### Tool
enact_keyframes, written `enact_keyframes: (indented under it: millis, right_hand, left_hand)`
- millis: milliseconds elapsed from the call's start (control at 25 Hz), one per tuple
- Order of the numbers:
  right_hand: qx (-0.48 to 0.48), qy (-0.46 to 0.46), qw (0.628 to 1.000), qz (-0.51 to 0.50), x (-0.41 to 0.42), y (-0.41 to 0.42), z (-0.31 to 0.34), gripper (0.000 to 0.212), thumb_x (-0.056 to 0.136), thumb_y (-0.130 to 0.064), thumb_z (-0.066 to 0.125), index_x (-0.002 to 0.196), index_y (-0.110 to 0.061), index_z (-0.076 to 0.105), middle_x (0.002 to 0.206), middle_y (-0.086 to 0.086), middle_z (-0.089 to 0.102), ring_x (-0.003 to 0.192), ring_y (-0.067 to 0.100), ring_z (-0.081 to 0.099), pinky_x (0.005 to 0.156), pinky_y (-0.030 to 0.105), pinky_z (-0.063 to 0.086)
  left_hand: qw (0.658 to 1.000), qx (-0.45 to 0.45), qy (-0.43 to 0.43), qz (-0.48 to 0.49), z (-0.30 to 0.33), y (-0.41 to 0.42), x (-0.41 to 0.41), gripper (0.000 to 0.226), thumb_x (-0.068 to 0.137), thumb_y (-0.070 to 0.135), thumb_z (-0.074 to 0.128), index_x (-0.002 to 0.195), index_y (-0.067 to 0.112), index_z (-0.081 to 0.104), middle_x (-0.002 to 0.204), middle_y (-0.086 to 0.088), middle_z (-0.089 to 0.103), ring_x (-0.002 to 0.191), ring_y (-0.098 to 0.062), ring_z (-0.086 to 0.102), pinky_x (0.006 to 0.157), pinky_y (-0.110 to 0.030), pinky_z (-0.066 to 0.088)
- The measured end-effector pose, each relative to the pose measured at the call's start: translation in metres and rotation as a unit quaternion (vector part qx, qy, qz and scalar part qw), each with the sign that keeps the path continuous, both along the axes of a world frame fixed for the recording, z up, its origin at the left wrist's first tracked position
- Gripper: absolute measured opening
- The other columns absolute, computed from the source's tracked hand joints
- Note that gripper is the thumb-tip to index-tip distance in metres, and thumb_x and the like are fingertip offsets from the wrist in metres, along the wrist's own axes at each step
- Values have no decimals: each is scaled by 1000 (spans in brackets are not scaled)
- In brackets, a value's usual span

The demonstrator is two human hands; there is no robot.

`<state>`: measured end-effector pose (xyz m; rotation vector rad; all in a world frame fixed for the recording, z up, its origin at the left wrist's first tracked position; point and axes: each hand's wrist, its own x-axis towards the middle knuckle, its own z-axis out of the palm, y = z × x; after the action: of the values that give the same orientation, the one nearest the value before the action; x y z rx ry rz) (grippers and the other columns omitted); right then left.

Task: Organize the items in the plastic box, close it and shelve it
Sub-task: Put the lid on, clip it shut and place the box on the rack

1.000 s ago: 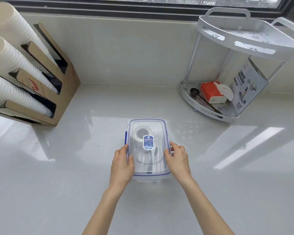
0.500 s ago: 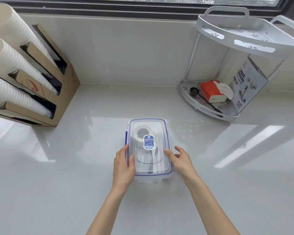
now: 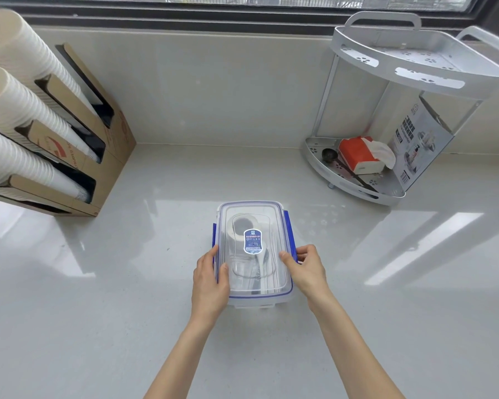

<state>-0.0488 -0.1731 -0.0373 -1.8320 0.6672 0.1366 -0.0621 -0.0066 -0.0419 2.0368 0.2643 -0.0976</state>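
Observation:
A clear plastic box [image 3: 254,214] with a blue-trimmed lid and a blue label stands on the white counter in front of me. Through the lid I see a roll of tape and a white spoon-like utensil. My left hand [image 3: 209,279] presses against the box's left side, thumb on the lid. My right hand [image 3: 306,269] grips the right side, fingers curled on the blue side latch [image 3: 289,228], which stands out from the wall. The left latch [image 3: 214,234] also shows as a blue strip.
A white two-tier corner shelf [image 3: 357,194] stands at the back right, holding a red tissue pack [image 3: 357,154], a dark spoon and a printed carton. A cardboard dispenser [image 3: 110,139] with stacks of paper cups fills the left. A window sill runs behind.
My right hand left the lid, opened briefly beside the box, then closed on the right side latch, which now sticks out in blue. The left hand stayed put.

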Motion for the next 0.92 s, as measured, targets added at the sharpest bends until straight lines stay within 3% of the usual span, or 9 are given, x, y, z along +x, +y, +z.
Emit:
enact_keyframes:
  millis: [280,600,760,840,920]
  right_hand:
    - [-183,-39,980,64,-6,18,11,20,92,-18,43,101,0,42,109,21,49,80,30,43,76,39,38]
    - [-172,-15,982,76,-5,16,14,23,93,-19,43,104,1,41,112,22,47,95,39,50,80,43,41]
    - [-171,-15,982,75,-5,17,14,23,93,-19,43,104,1,40,112,22,47,94,39,50,80,43,41]
    - [-170,-17,982,76,-5,17,14,23,93,-19,42,104,1,40,111,22,47,92,38,50,80,43,41]
    - [-171,-19,982,75,-6,17,14,23,93,-19,42,104,1,40,111,22,47,89,37,49,80,44,42]
  left_hand:
    - [1000,-8,9,10,1,1,0,43,91,12,43,133,14,37,139,-9,41,126,-27,37,107,-41,32]
    - [994,-88,64,19,1,3,1,52,92,20,45,139,27,25,140,-12,39,129,-24,36,108,-40,33]
    - [978,-150,140,35,3,18,11,77,86,25,56,143,23,5,135,-12,44,107,-18,45,89,-30,36]
    - [970,-164,173,41,1,24,15,82,83,28,61,143,15,7,135,-10,45,110,-20,47,89,-30,34]
    - [969,-167,179,41,-1,26,15,70,82,27,63,139,10,26,134,-10,49,111,-24,51,87,-28,37]
